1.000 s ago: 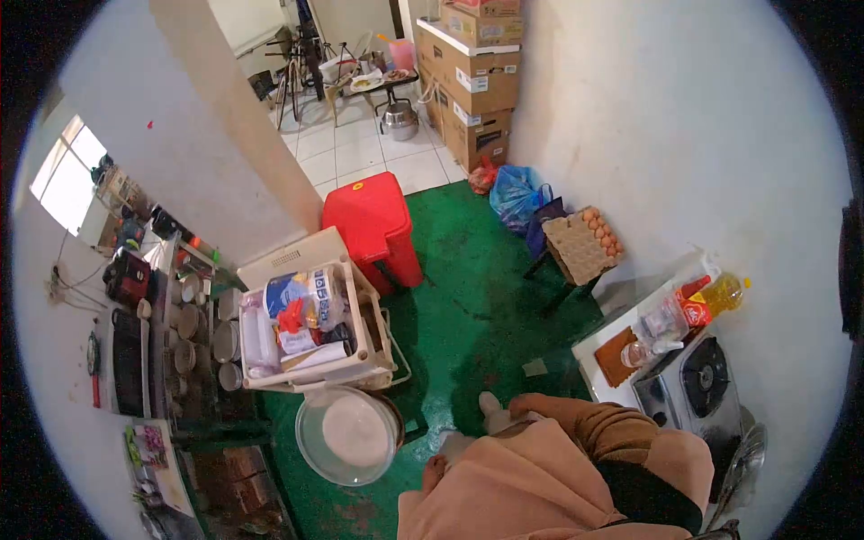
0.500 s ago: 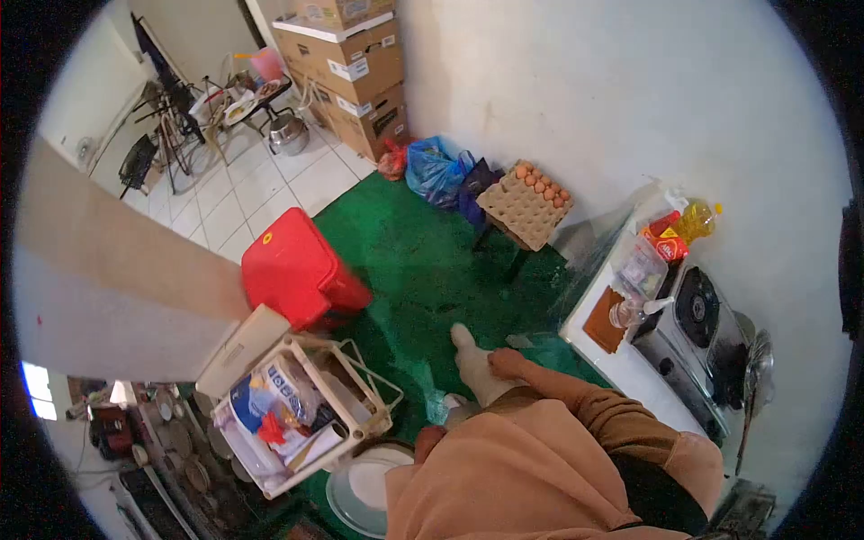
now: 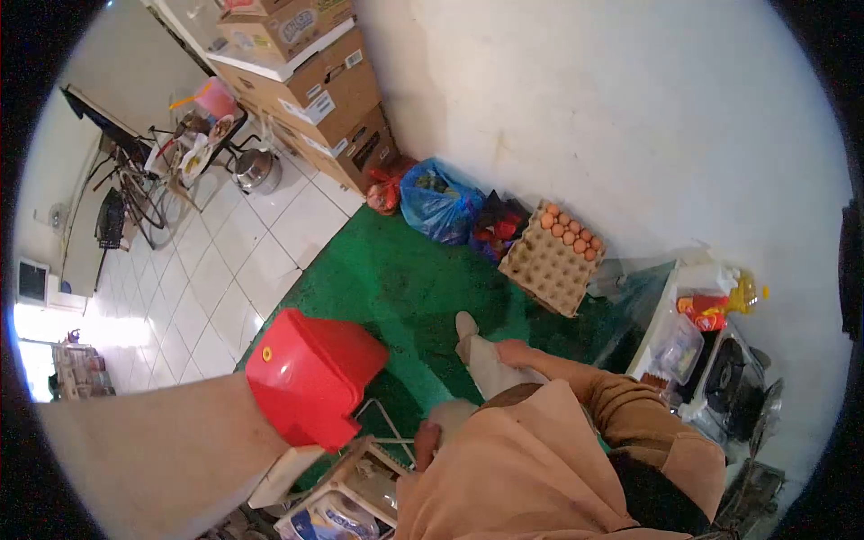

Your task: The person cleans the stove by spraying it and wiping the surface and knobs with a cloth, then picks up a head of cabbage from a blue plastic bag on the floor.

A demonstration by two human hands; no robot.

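Observation:
My right hand (image 3: 513,353) hangs low in front of the light trouser leg (image 3: 490,371), its back toward me and its fingers mostly hidden. My left hand (image 3: 427,443) is beside the other leg, near the metal bar of the cream rack (image 3: 358,461). Its fingers look curled together, with nothing seen in them. One light shoe (image 3: 465,326) stands forward on the green floor covering (image 3: 396,288). The brown top covers the lower middle of the view.
A red bin (image 3: 310,369) stands at the left by a wall edge (image 3: 171,441). Ahead are stacked cartons (image 3: 324,99), a blue bag (image 3: 439,205) and an egg tray (image 3: 551,261). A stove (image 3: 733,382) stands on the right-hand counter.
The view has turned toward the left and moved forward. The rack has slid down to the bottom edge, and the egg tray and bags look closer. The legs have shifted in a step.

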